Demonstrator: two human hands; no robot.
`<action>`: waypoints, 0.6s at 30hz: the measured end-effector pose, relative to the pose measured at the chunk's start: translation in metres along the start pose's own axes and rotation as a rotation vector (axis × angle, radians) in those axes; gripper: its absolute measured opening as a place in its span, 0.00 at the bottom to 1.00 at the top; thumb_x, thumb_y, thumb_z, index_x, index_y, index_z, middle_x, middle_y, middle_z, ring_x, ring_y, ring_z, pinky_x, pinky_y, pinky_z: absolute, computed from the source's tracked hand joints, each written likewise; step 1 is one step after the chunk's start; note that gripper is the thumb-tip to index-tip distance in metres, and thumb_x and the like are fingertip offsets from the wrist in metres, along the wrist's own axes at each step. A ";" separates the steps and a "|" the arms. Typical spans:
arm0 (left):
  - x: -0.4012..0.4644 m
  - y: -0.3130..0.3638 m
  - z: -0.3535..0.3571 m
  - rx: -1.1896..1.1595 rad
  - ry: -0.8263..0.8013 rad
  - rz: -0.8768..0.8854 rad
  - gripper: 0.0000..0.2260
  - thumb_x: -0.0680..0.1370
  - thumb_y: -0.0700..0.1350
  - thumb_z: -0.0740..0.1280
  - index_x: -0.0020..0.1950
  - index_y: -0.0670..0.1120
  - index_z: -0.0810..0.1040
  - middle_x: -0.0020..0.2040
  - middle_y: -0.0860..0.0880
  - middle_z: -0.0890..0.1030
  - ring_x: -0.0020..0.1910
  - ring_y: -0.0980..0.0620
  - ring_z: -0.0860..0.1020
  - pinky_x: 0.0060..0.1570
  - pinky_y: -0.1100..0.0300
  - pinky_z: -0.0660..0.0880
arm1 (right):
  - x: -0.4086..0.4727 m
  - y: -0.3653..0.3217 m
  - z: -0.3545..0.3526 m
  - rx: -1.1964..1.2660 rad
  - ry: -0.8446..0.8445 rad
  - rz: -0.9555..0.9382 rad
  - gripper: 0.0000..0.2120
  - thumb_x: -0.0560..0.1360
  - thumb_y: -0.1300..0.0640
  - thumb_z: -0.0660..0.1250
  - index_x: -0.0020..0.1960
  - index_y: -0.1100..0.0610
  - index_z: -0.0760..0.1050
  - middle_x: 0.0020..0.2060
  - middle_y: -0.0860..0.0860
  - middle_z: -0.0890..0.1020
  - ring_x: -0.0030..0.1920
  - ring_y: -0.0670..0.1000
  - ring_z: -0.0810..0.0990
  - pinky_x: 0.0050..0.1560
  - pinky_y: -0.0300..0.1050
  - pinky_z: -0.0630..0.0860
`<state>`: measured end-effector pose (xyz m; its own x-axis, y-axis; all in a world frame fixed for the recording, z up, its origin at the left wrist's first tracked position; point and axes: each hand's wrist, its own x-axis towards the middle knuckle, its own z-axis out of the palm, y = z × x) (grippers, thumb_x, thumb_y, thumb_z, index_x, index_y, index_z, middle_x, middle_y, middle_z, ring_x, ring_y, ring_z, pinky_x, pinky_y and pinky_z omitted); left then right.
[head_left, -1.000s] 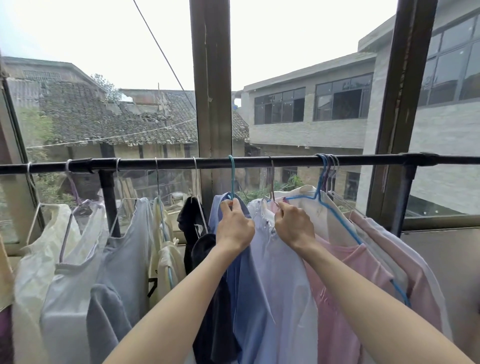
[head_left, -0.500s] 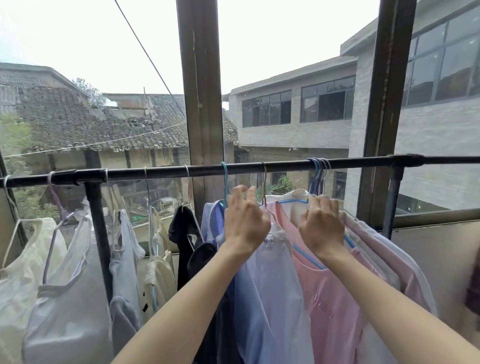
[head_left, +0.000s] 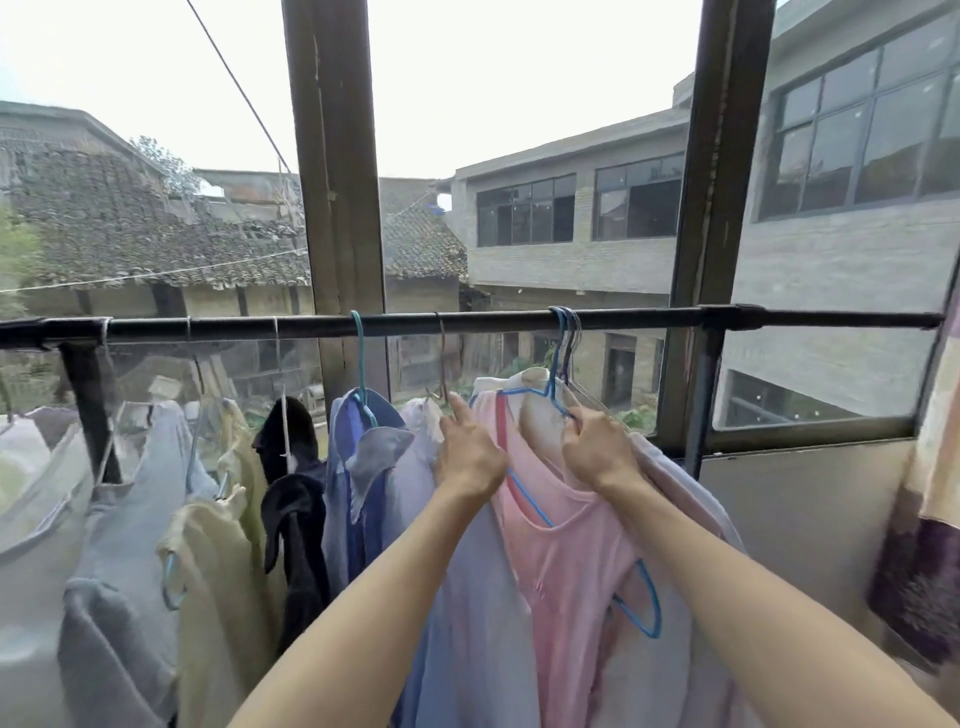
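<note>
A black clothes rail (head_left: 493, 323) runs across the window with several garments on hangers. My left hand (head_left: 467, 454) lies between a pale lavender shirt (head_left: 467, 597) and a pink top (head_left: 561, 561), its forefinger stretched up toward the lavender shirt's hanger hook (head_left: 442, 358). My right hand (head_left: 597, 449) grips the blue wire hanger (head_left: 550, 395) and the pink top's shoulder. The blue hanger's hook sits on the rail among other hooks.
Left of my hands hang a blue shirt (head_left: 358, 467), a black garment (head_left: 291, 499), a cream one (head_left: 223, 545) and grey and white tops (head_left: 119, 519). A vertical rack post (head_left: 88, 405) stands at left, a window post (head_left: 337, 182) behind. A patterned curtain (head_left: 930, 509) hangs at far right.
Both hands have moved right along the row, from the lavender shirt's collar to the pink top. My right hand now grips the blue hanger; my left forefinger has stretched out.
</note>
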<state>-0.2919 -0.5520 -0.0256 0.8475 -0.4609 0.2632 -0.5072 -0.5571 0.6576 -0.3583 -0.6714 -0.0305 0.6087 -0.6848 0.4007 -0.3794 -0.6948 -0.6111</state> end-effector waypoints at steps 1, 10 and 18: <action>0.002 0.001 0.001 0.025 0.027 0.002 0.33 0.76 0.36 0.56 0.75 0.38 0.41 0.75 0.39 0.50 0.73 0.43 0.55 0.69 0.52 0.55 | 0.002 0.006 -0.006 0.017 -0.002 0.001 0.18 0.77 0.58 0.56 0.64 0.58 0.73 0.58 0.60 0.79 0.60 0.61 0.75 0.60 0.49 0.69; 0.007 -0.002 0.014 0.060 0.099 -0.011 0.30 0.77 0.35 0.54 0.76 0.42 0.44 0.76 0.44 0.54 0.71 0.42 0.62 0.66 0.53 0.61 | 0.016 0.056 -0.044 0.121 0.008 0.051 0.13 0.78 0.57 0.54 0.48 0.59 0.77 0.43 0.58 0.80 0.45 0.58 0.75 0.43 0.45 0.66; 0.007 -0.004 0.015 0.030 0.135 -0.030 0.30 0.77 0.34 0.52 0.76 0.42 0.43 0.77 0.46 0.52 0.69 0.42 0.64 0.62 0.53 0.64 | 0.010 0.028 -0.023 0.246 -0.111 -0.076 0.17 0.77 0.61 0.55 0.30 0.57 0.67 0.25 0.51 0.70 0.29 0.51 0.68 0.32 0.43 0.63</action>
<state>-0.2865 -0.5635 -0.0369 0.8747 -0.3476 0.3378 -0.4840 -0.5907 0.6455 -0.3793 -0.7029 -0.0276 0.7066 -0.5949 0.3831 -0.1574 -0.6600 -0.7346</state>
